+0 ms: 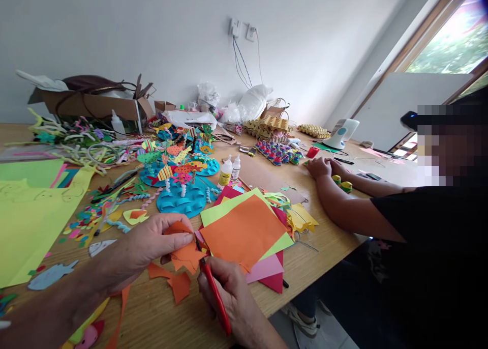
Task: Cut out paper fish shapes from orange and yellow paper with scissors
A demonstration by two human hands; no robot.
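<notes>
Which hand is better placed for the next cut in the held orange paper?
Probably the right hand: it holds the red scissors at the orange paper, which the left hand pinches.

The brown wooden table is looking smooth. Toward its front edge, a long red plastic scissor handle is shining and a jagged orange paper piece is looking dull. By its back edge, bumpy yellow cardboard trays are looking rough.

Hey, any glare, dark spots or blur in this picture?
In the head view, daylight washes out part of the window at upper right; again in the head view, the co-worker's black shirt loses nearly all detail; there too, the red-handled scissors look fairly sharp.
</notes>
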